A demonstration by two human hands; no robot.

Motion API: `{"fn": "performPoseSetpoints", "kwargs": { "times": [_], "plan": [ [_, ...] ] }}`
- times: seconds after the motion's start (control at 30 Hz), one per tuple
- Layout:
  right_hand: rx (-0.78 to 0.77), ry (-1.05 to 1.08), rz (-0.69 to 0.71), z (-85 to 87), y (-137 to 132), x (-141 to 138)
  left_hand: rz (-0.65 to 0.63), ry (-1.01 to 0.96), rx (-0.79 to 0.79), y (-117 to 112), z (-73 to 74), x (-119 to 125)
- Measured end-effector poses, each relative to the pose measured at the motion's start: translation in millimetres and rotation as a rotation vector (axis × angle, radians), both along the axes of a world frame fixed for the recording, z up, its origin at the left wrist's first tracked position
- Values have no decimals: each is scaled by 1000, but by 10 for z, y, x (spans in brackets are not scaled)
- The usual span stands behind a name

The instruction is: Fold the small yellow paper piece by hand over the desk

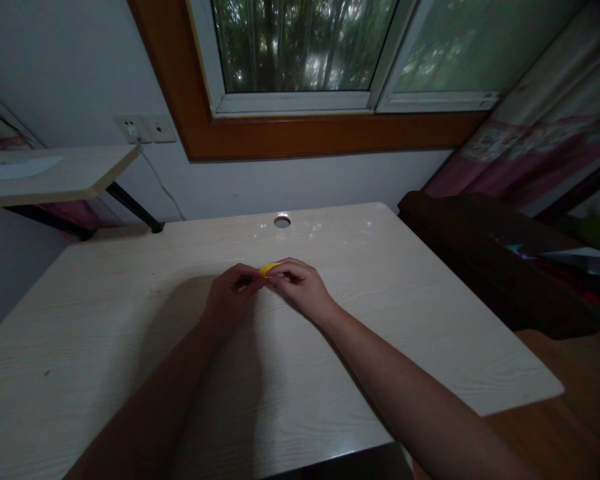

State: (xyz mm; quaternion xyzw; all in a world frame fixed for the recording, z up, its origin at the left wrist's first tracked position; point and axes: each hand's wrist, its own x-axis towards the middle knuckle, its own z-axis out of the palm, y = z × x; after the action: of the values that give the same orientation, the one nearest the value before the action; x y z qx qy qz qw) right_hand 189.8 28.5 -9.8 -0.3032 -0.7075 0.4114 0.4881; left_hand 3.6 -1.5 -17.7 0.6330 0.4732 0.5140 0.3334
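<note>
Between my two hands, over the middle of the pale wooden desk (300, 373), is a small bright yellow piece (269, 269). It looks thin and curved, but most of it is hidden behind the fingers, so its kind does not show. My left hand (233, 291) pinches its left end with thumb and fingertips. From the other side my right hand (300, 283) closes on it, fingers curled over the top and thumb below. The fingertips of both hands nearly meet.
A round cable hole (282, 222) lies near the desk's back edge. At the left stands a raised shelf (55, 175) on black legs. A dark edge (350, 467) shows at the bottom. Dark wooden furniture (480, 260) is to the right, below a curtain (530, 133).
</note>
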Motion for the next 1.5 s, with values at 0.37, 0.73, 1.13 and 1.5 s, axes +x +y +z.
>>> {"fn": "performPoseSetpoints", "kwargs": {
  "times": [0.37,0.73,1.13,1.5],
  "plan": [
    [43,-2,-29,0,5,6,35,184,108,-22,68,9],
    [9,-16,2,10,7,16,35,177,125,-57,91,23],
    [135,-127,5,80,-30,30,-96,-296,-67,-26,37,76],
    [140,-163,34,97,-2,51,-156,-224,-61,-17,4,51]
  ]
}}
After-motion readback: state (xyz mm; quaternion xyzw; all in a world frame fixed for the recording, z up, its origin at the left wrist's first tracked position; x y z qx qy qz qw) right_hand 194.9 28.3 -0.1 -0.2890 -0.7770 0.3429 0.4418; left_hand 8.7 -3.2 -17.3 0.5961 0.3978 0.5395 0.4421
